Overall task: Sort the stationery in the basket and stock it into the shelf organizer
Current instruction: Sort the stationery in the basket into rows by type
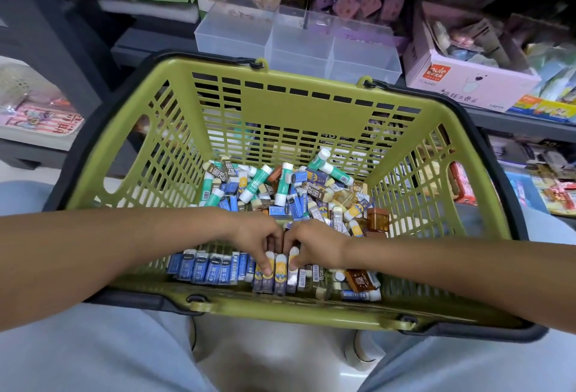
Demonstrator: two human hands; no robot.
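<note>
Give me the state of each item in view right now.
Green basket: holding mixed stationery.
Blue erasers: lined up along the near wall.
Glue sticks: loose in the pile.
Clear organizer: compartments empty.
Left hand: fingertips on yellow-capped erasers.
Right hand: same.

"2B" shows on brown-sleeved erasers (222, 173) in the basket (280, 101).

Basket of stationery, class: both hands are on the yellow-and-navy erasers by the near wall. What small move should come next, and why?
Probably close both hands, left hand and right hand, around the yellow-and-navy erasers and lift them together. They already stand aligned beside the blue erasers, and the clear organizer behind the basket looks empty.
</note>
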